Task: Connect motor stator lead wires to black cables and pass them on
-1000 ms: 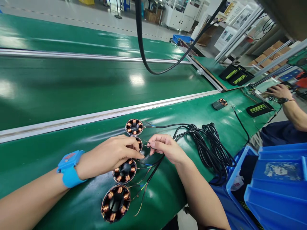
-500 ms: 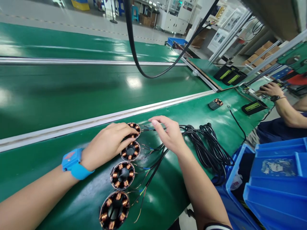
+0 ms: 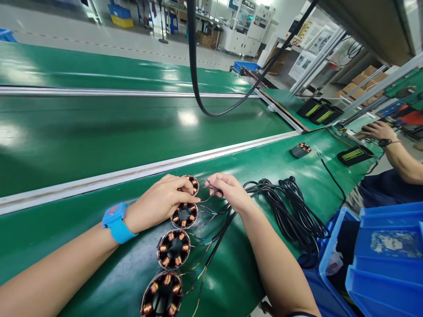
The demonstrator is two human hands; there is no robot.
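Four round motor stators with copper windings stand in a row on the green bench. The farthest stator (image 3: 191,184) is partly hidden by my left hand (image 3: 167,196), which wears a blue wristband (image 3: 119,222). Its thumb and fingertip pinch a thin copper wire at that stator's edge. My right hand (image 3: 229,189) is closed just right of it, pinching the thin wire ends (image 3: 214,188) of a black cable. Toward me sit the second stator (image 3: 184,215), the third stator (image 3: 173,249) and the nearest stator (image 3: 161,296), with stripped cable ends beside them.
Coiled black cables (image 3: 291,207) lie right of my right hand. Blue bins (image 3: 386,264) stand at the lower right. Another stator (image 3: 301,150) and a black housing (image 3: 355,155) lie farther along, near a co-worker's hand (image 3: 380,130). A black cable (image 3: 211,112) hangs overhead.
My right hand has closed from spread fingers onto the wire ends. My left fingers have shifted right from the farthest stator's top to a thin wire. The view has shifted slightly.
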